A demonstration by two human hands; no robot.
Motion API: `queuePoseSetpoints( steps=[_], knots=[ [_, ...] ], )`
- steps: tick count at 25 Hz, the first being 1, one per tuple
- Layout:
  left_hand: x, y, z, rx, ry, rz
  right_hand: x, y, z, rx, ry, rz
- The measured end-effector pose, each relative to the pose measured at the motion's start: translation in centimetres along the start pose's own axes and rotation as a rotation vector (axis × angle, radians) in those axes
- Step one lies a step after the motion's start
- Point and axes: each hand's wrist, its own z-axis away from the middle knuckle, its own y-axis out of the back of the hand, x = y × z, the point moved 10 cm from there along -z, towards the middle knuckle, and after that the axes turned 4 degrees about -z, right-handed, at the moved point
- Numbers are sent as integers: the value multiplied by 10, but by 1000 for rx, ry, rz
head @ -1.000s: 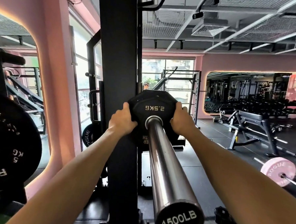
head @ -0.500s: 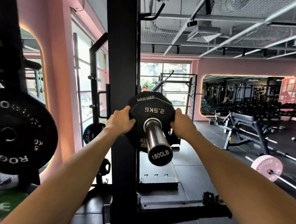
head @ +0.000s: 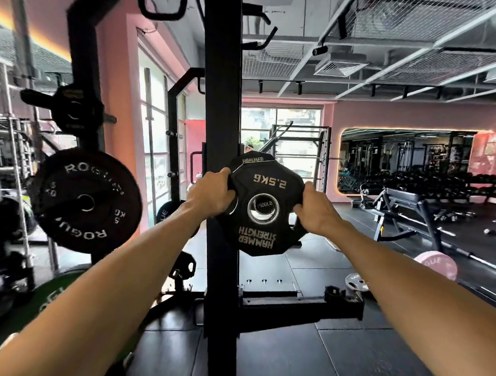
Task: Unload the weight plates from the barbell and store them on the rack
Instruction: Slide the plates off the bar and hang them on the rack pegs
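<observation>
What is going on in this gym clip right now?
A person holds a black angular 2.5 kg Hammer Strength weight plate with both hands: the left hand grips its left edge and the right hand its right edge. Through the plate's centre hole the steel barbell sleeve end marked 1500LB is visible, so the plate sits at or just off the sleeve's tip. A black round Rogue 5 kg plate hangs on the rack to the left.

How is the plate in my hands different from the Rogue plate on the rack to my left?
The held plate reads 2.5KG and Hammer Strength; the Rogue plate reads 5 KG. The held plate has a many-sided edge and grip cutouts; the Rogue plate is a plain, larger-looking round disc. Both hands grip the held plate; the Rogue plate hangs on the rack. Both are black with pale lettering.
</observation>
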Motion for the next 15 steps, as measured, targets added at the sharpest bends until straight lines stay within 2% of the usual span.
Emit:
queuePoseSetpoints(
  steps=[7,10,15],
  knots=[
    [-47,120,60,64,58,-77,-120,27,38,-11,119,-41],
    [-94,162,87,73,115,-128,-179,4,46,-39,180,-50],
    [-209,241,146,86,194,-206,-313,-55,65,-83,290,-115]
  ],
)
